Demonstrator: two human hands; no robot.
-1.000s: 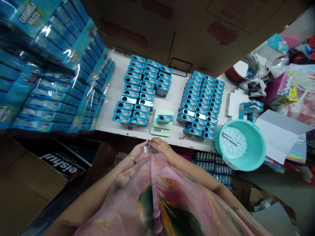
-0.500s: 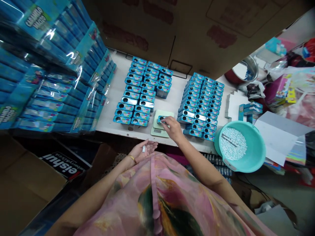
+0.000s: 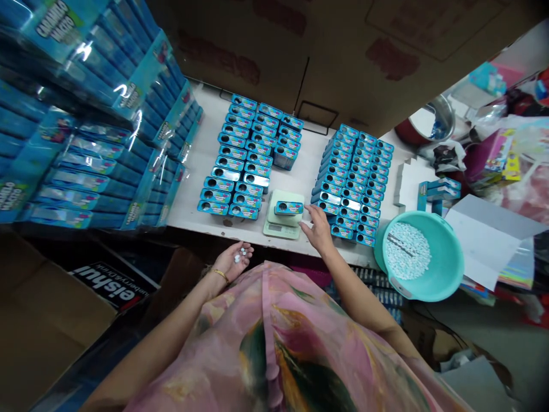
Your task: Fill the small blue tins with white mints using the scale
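A blue box with a round dark hole in its top point(image 3: 289, 208) stands on the pale green kitchen scale point(image 3: 282, 230) at the table's front edge. Just right of it is my right hand point(image 3: 319, 230), fingers apart and holding nothing. My left hand point(image 3: 234, 260) is palm up and cupped below the table edge, with a few small white candies point(image 3: 237, 258) resting in it. Rows of similar blue boxes point(image 3: 243, 185) with holes stand left of the scale, and another block of them point(image 3: 349, 183) stands on the right.
A turquoise basin point(image 3: 448, 257) with many white candies is at the right. Behind the table rises a large cardboard box point(image 3: 334, 63). Wrapped packs of blue boxes point(image 3: 141, 103) are stacked at the left. A metal pot point(image 3: 446, 114) and white card sheets point(image 3: 480, 240) lie farther right.
My right hand has moved right, off the box on the scale, and its fingers have spread. My left hand has shifted left, and the candies in its palm lie more spread out.
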